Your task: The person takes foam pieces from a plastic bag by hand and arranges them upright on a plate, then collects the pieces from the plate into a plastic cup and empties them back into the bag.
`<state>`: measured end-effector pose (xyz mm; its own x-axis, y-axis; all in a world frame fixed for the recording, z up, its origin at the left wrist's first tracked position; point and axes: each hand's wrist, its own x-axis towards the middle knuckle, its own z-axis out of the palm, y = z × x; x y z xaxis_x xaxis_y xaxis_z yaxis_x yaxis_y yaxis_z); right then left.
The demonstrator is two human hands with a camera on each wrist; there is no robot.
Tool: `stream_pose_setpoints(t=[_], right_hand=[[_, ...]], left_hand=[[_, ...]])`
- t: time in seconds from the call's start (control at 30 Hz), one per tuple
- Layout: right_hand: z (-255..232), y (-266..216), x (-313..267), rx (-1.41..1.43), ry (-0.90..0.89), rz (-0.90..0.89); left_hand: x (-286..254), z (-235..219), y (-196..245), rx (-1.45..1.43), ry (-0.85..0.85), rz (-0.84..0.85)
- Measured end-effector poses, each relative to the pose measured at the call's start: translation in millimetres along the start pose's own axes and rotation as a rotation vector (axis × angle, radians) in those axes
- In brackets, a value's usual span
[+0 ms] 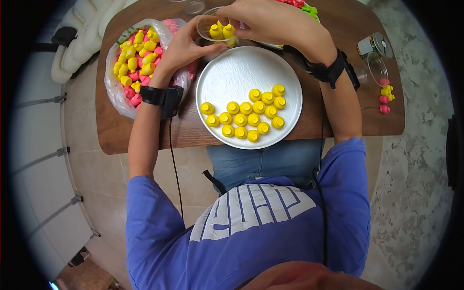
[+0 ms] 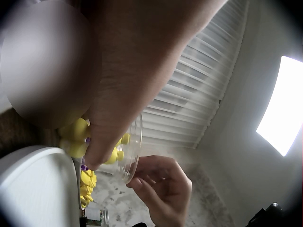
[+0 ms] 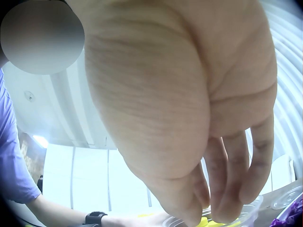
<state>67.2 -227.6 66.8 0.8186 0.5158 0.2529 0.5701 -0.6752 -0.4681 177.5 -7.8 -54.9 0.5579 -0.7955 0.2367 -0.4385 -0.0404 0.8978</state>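
In the head view a clear plastic cup [image 1: 203,30] holding several yellow bottle-shaped pieces [image 1: 216,32] stands past the plate's far edge. My left hand [image 1: 183,48] grips its side, thumb toward me; the left wrist view shows that thumb against the cup [image 2: 134,165]. My right hand [image 1: 270,21] reaches over from the right, fingers bent down at the cup's mouth. The right wrist view has those fingers [image 3: 229,189] beside yellow pieces; whether they pinch anything is hidden. Several yellow pieces [image 1: 240,119] are upright on the near half of a round white plate [image 1: 241,67].
A plastic bag [image 1: 113,94] of pink and yellow pieces lies at the left. Along the right edge are a lidded jar [image 1: 369,46], a tipped clear cup [image 1: 377,67] and a few pink and yellow pieces [image 1: 384,99]. Green and red pieces [image 1: 309,9] show beyond my right wrist.
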Motion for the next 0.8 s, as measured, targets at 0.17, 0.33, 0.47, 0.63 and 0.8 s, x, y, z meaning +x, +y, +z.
stream_pose_setpoints(t=[0.17, 0.33, 0.47, 0.63, 0.8], right_hand=[[-3.5, -5.1, -0.5, 0.015, -0.020, 0.025], [-12.7, -1.6, -5.5, -0.068, -0.091, 0.125], [-22.1, 8.9, -45.2, -0.269, 0.230, 0.165], [6.2, 50.9, -140.2, -0.671, 0.369, 0.289], [42.5, 58.2, -201.6, -0.817, 0.080, 0.700]], left_hand=[[-1.0, -1.8, -0.4, 0.016, -0.008, 0.005], [0.5, 3.5, 1.7, 0.028, 0.022, -0.003], [1.1, 3.8, -3.2, 0.070, 0.040, 0.008], [-0.5, 2.4, -3.8, 0.135, 0.049, 0.013], [0.7, 4.6, -13.6, 0.016, 0.046, 0.035]])
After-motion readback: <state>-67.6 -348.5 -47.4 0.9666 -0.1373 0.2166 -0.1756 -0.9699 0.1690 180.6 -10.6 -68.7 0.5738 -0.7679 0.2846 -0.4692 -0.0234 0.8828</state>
